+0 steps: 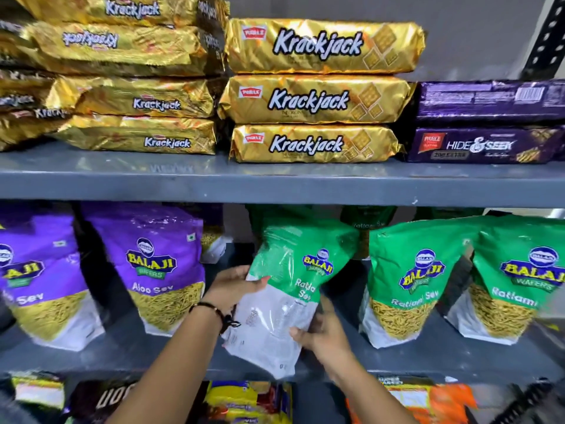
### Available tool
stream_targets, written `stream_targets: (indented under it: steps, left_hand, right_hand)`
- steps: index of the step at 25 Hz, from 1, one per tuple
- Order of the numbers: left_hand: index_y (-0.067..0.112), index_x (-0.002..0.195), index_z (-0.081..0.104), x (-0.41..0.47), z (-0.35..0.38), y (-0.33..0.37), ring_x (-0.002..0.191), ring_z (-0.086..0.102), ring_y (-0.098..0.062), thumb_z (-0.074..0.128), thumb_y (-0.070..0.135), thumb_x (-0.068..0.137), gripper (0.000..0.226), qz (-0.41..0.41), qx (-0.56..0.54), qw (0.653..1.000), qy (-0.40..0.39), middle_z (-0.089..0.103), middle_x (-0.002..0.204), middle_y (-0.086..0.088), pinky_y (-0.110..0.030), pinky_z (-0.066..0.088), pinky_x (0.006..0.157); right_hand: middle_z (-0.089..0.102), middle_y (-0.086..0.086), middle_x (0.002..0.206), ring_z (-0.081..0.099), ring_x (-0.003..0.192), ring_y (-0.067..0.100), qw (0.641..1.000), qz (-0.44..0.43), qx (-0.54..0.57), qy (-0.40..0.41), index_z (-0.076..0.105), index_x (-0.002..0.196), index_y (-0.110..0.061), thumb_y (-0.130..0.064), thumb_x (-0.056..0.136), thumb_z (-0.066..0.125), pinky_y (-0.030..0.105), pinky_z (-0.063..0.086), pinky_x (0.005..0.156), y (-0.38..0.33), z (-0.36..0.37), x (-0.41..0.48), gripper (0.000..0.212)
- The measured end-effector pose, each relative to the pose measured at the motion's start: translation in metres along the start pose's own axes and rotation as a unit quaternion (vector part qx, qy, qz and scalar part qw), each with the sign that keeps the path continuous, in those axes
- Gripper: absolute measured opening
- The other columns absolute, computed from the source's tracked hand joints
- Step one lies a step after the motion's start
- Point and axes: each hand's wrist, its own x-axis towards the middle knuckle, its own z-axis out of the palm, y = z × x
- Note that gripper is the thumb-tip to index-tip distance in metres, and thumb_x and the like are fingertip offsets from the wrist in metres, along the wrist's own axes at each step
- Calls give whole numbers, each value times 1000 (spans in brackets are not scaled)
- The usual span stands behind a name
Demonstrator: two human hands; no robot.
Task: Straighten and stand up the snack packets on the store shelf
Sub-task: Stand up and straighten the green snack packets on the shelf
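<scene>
Two purple Aloo Sev packets (159, 264) upright at the left of the middle shelf (275, 188). Left hand (235, 286), fingers closed on the left edge of a green Ratlami Sev packet (293, 289), tilted, its bottom past the shelf's front edge. Right hand (321, 335) gripping its lower right corner, fingers curled round. Further right, two green packets (406, 280) standing upright.

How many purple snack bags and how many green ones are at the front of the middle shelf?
Purple Aloo Sev bags: 2
Green Ratlami Sev bags: 3, counting the one being held
Total: 5
</scene>
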Motion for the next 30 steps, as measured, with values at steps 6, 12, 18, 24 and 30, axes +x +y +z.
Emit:
stream_targets:
  steps: [6,12,18,24,30]
  left_hand:
    - [15,82,61,-7,12,-13,66,67,-6,68,-11,69,30,54,-108,990,67,73,66,5,-19,54,68]
    - [15,90,55,-10,17,-16,81,65,-8,69,-8,70,34,69,-123,989,45,67,91,1,-13,54,69]
    - [17,105,55,-9,11,5,84,68,-6,63,-9,74,41,92,-158,983,-16,75,85,10,-21,56,79]
    - [21,103,52,-54,47,6,78,66,4,72,2,69,44,139,-146,970,138,68,94,9,-16,54,72]
    - [26,87,61,-90,67,3,81,61,-10,59,23,68,19,181,-79,965,171,66,89,9,-27,49,78]
  right_hand:
    - [50,4,134,44,129,21,983,-84,-157,-32,33,124,-40,-6,67,64,47,36,110,-15,-30,37,73]
    - [60,-2,107,57,104,18,977,-97,-172,74,44,113,-24,-6,71,69,36,48,93,-5,-24,25,52]
    - [51,-4,75,50,68,7,970,-135,-193,54,48,71,-33,-11,65,68,15,42,60,6,8,-13,31]
    - [43,-3,122,43,114,9,959,-78,-273,-25,38,128,-15,-36,55,81,10,36,90,-4,10,-2,88]
    - [39,4,113,43,111,19,957,-28,-283,53,43,126,-19,-38,44,66,31,40,98,-19,8,12,87]
